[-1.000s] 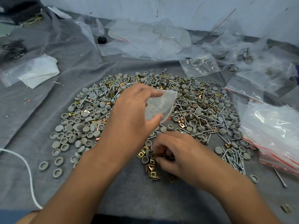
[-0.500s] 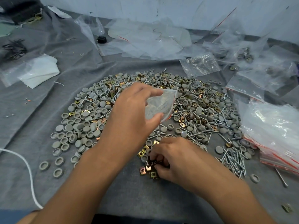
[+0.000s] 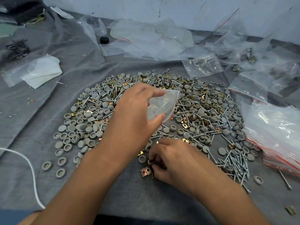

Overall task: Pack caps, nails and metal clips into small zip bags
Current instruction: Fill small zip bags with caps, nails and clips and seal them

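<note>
So the right hand (image 3: 172, 159) has slid back toward 6 o'clock over the last second, dragging a little cluster of brass-coloured metal clips (image 3: 146, 170) out of the pile, fingers curled onto them. Left hand (image 3: 134, 111) still pinches the small clear zip bag (image 3: 162, 105) above the middle of the grey round plastic caps (image 3: 78, 132). Silver nails (image 3: 233, 161) sit at 3 o'clock. Clips go in next, I'd guess.

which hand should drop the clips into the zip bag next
The right hand, most likely. Its fingers already curl round a bunch of metal clips on the grey cloth, just below the small zip bag. The left hand is occupied pinching that bag above the pile.
</note>
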Demonstrator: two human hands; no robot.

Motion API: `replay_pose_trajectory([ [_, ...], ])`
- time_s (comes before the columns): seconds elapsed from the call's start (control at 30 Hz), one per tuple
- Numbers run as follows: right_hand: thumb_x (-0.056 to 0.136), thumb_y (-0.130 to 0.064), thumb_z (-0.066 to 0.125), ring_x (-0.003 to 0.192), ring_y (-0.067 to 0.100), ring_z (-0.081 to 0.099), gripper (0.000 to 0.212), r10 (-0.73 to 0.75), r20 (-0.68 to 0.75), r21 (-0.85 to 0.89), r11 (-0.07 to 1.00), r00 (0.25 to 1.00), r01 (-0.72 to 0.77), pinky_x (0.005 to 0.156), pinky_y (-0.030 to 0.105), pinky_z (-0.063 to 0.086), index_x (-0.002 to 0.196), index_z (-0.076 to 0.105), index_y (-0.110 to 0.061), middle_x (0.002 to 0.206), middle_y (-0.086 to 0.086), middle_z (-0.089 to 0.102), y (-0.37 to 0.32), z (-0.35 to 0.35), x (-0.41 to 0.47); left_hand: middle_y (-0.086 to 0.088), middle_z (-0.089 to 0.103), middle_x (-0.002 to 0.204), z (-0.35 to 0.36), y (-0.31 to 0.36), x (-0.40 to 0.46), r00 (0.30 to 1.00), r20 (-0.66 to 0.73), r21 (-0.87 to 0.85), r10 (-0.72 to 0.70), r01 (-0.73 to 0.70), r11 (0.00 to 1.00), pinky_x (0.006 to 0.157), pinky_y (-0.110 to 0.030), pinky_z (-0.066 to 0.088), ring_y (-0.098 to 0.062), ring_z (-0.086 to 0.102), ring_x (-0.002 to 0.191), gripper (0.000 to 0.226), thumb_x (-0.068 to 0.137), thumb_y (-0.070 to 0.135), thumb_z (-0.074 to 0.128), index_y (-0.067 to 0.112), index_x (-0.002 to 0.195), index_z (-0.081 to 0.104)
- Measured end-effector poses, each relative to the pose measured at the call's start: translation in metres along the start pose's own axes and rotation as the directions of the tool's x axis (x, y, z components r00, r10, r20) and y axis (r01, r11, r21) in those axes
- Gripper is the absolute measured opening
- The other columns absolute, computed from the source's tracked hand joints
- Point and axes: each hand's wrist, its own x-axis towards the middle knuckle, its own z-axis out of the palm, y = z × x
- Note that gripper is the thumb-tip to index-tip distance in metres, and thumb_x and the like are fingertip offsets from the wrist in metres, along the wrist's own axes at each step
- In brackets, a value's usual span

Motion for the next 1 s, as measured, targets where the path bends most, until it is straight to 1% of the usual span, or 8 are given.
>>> replay_pose_trajectory([
  [0.17,0.087,-0.030,0.066,0.085,0.012,0.061,0.008,-0.032,-0.047,0.083,0.996,0.998,0.036,0.079,0.035,0.054,0.095,0.066,-0.029,0.091,-0.014,0.055,0.008,-0.008,-0.001,0.019,0.054,0.113,-0.001,0.001,0.000,1.000,0.006,-0.012,-0.001,0.002,1.000,0.084,0.003,0.031,0.004,0.048,0.088,0.051,0.078,0.024,0.083,0.028,0.126,0.064],
  [0.27,0.085,-0.020,0.074,0.076,0.005,0.058,0.009,-0.028,-0.234,0.171,0.983,0.972,0.070,0.072,0.019,0.050,0.087,0.068,-0.026,0.082,-0.015,0.059,0.020,-0.025,-0.006,0.021,0.052,0.114,-0.001,0.000,0.000,1.000,0.019,-0.005,-0.004,0.004,1.000,0.085,0.004,0.031,0.009,0.047,0.089,0.052,0.078,0.027,0.082,0.030,0.127,0.062],
  [0.33,0.085,-0.014,0.077,0.075,0.002,0.060,0.011,0.006,-0.460,0.231,0.966,0.888,0.113,0.068,0.009,0.045,0.088,0.070,-0.022,0.081,-0.016,0.063,0.022,-0.036,-0.010,0.023,0.050,0.114,0.000,0.000,0.000,1.000,0.028,0.002,-0.009,0.009,1.000,0.085,0.003,0.033,0.005,0.048,0.088,0.053,0.078,0.029,0.081,0.032,0.128,0.061],
  [0.43,0.087,-0.014,0.079,0.076,0.002,0.063,0.015,0.084,-0.701,0.264,0.953,0.708,0.148,0.068,0.008,0.046,0.094,0.068,-0.020,0.085,-0.015,0.066,0.020,-0.041,-0.008,0.026,0.047,0.114,0.002,0.004,0.000,0.998,0.057,0.010,0.003,-0.004,1.000,0.082,-0.005,0.039,0.003,0.047,0.092,0.056,0.077,0.033,0.080,0.033,0.129,0.059],
  [0.6,0.085,-0.015,0.083,0.078,0.002,0.059,0.015,0.063,-0.782,0.106,0.994,0.620,0.032,0.074,0.003,0.039,0.095,0.071,-0.014,0.088,-0.006,0.067,0.017,-0.033,0.000,0.024,0.048,0.116,0.009,0.008,-0.001,0.996,0.083,0.004,0.032,-0.033,0.999,0.085,-0.009,0.035,0.003,0.043,0.095,0.058,0.077,0.037,0.079,0.030,0.130,0.060],
  [0.77,0.089,-0.014,0.081,0.081,-0.003,0.054,0.013,-0.065,-0.906,-0.007,0.990,0.418,0.141,0.080,0.004,0.040,0.090,0.072,-0.005,0.087,-0.001,0.069,0.012,-0.034,0.000,0.021,0.050,0.118,0.009,0.007,-0.001,0.997,0.075,-0.004,0.024,-0.023,1.000,0.088,-0.016,0.036,0.001,0.045,0.096,0.055,0.079,0.038,0.078,0.030,0.131,0.060],
  [0.93,0.090,-0.016,0.078,0.089,0.018,0.067,0.011,-0.090,-0.854,-0.041,0.994,0.513,0.106,0.084,0.018,0.047,0.096,0.076,-0.008,0.096,-0.001,0.075,0.013,-0.029,0.007,0.021,0.051,0.117,0.008,0.008,-0.001,0.996,0.083,-0.011,0.030,-0.029,1.000,0.091,-0.019,0.036,0.001,0.045,0.097,0.054,0.079,0.038,0.077,0.030,0.130,0.060],
  [1.0,0.091,-0.014,0.078,0.085,0.015,0.063,0.006,-0.072,-0.849,-0.018,0.994,0.523,0.108,0.082,0.015,0.042,0.094,0.075,-0.011,0.093,-0.004,0.074,0.013,-0.032,0.006,0.021,0.051,0.119,0.007,0.008,-0.001,0.997,0.069,-0.010,0.022,-0.022,1.000,0.093,-0.020,0.040,0.000,0.046,0.098,0.057,0.079,0.039,0.078,0.030,0.131,0.059],
])
